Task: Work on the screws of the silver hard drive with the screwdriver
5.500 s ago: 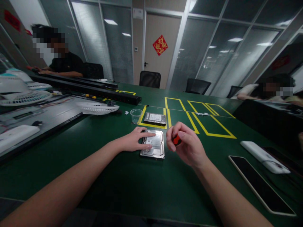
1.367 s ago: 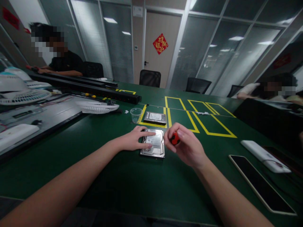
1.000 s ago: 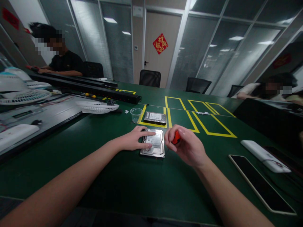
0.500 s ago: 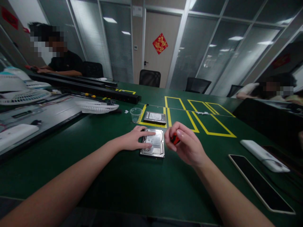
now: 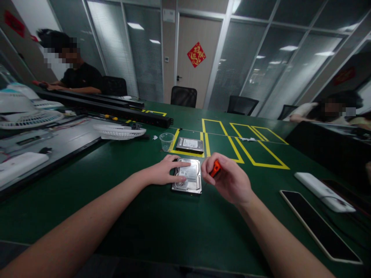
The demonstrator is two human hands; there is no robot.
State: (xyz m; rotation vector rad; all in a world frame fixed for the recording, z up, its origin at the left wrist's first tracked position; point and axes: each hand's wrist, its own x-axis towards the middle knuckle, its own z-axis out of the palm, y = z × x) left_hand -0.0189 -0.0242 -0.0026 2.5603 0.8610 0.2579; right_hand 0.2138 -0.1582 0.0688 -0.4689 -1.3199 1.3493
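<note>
A silver hard drive (image 5: 193, 184) lies flat on the green table, its label side up. My left hand (image 5: 166, 170) rests on its left side, with thumb and forefinger spread apart across the top face. Just right of the drive, my right hand (image 5: 232, 179) is closed round a screwdriver (image 5: 216, 168). Only the tool's orange-and-black handle shows; the shaft is hidden by the fingers. Behind the drive, a second hard drive (image 5: 189, 144) lies inside a yellow taped rectangle. A clear plastic cup (image 5: 167, 143) stands at that rectangle's left side.
To the right lie a phone (image 5: 319, 224) and a white power strip (image 5: 324, 192). A white fan grille (image 5: 120, 132), a long black bar (image 5: 130, 112) and a grey panel (image 5: 72, 137) occupy the left. Other people sit at the far left and far right.
My right hand has turned slightly, so more of the orange handle shows. My left hand and both drives keep their places.
</note>
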